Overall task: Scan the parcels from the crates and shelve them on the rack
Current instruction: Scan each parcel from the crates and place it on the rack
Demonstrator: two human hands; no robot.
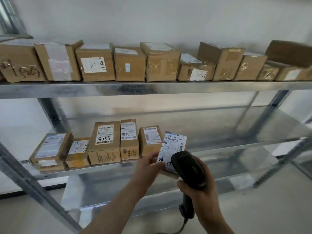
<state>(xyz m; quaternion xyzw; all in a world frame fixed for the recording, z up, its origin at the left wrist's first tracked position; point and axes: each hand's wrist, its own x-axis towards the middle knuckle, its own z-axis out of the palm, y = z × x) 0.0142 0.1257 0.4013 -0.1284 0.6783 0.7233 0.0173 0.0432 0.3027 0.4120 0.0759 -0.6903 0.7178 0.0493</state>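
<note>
The parcel (173, 149), a small cardboard box with a white shipping label facing up, is held tilted at the front edge of the middle shelf (219, 132) of the metal rack (152, 89), just right of a row of 5 other boxes (104, 144) on that shelf. The left hand (148, 168) grips its lower left corner, thumb lying on the label and fingers curled beneath. The right hand (200, 188) is wrapped round the handle of a black barcode scanner (187, 168), whose head hangs over the label's lower right part, covering some of the handwritten digits. On the upper shelf (152, 85) a long row of brown cartons (130, 65) stands side by side against the white wall (152, 19).
</note>
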